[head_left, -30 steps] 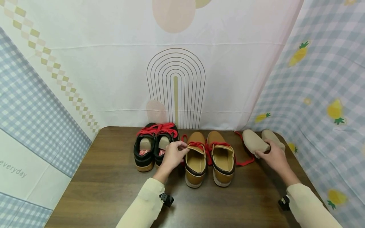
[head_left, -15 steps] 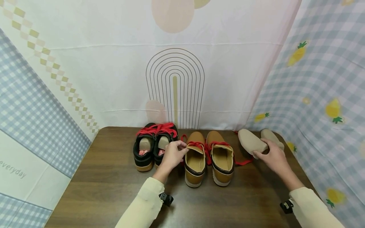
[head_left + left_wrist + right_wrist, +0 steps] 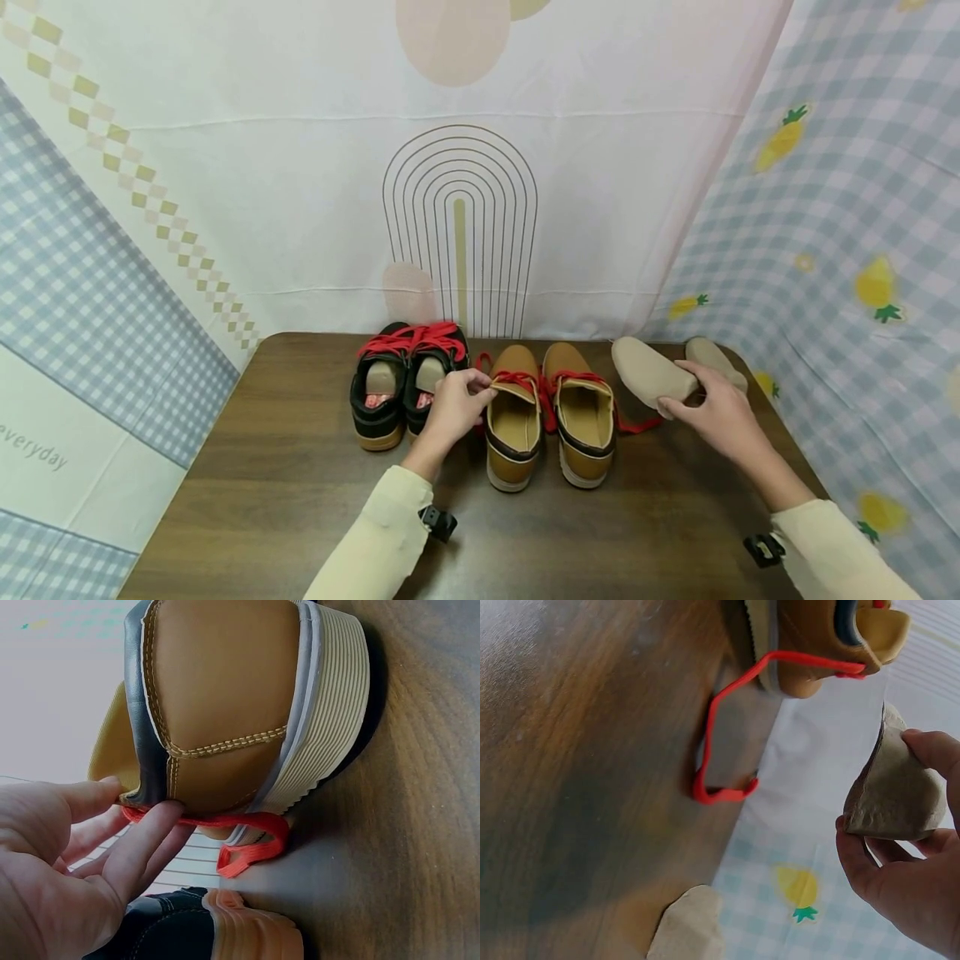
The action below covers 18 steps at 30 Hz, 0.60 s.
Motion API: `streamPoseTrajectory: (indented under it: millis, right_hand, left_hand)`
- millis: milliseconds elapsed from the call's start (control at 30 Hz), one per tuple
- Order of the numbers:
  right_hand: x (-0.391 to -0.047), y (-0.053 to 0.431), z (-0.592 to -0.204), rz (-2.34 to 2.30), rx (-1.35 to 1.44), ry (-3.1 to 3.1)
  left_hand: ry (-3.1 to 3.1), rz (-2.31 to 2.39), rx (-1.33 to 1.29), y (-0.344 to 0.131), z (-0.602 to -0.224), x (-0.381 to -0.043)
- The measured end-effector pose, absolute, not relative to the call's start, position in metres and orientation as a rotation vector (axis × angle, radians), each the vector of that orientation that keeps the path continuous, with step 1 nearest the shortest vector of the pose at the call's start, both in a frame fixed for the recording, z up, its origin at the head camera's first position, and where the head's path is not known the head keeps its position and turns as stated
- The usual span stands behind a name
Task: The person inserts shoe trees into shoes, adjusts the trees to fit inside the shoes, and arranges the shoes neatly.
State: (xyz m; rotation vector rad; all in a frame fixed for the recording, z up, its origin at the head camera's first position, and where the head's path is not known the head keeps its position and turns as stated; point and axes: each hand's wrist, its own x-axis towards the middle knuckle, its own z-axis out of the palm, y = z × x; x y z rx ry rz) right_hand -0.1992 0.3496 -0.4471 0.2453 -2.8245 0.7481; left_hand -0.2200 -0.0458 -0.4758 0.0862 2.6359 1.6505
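Two tan shoes with red laces stand side by side on the table; my left hand (image 3: 457, 410) is at the left tan shoe (image 3: 513, 425). Its thumb and fingertips pinch the edge of that shoe's tongue, beside the dark collar (image 3: 141, 690). The right tan shoe (image 3: 587, 417) stands untouched. To the right, my right hand (image 3: 718, 410) grips the near end of a beige moulded shoe insert (image 3: 648, 375), thumb on one side and fingers on the other. In the right wrist view, this shoe insert (image 3: 900, 784) is raised off the table. A second beige insert (image 3: 708, 360) lies behind the hand.
A pair of black shoes (image 3: 380, 400) with red laces stands left of the tan pair, beige inserts inside. A loose red lace (image 3: 709, 735) trails across the wooden table (image 3: 285, 500) on the right. A white printed cloth (image 3: 315, 208) hangs along the back edge.
My right hand has carried the beige insert left, towards the tan shoes, widening the gap to the second insert. The left hand stays at the tongue.
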Motion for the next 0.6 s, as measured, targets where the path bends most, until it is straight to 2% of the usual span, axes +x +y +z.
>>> streamPoseTrajectory:
  millis: [600]
  right_hand:
    - [-0.183, 0.318, -0.423, 0.769, 0.377, -2.845]
  left_hand:
    - [2.753, 1.657, 0.13, -0.043, -0.476, -0.217]
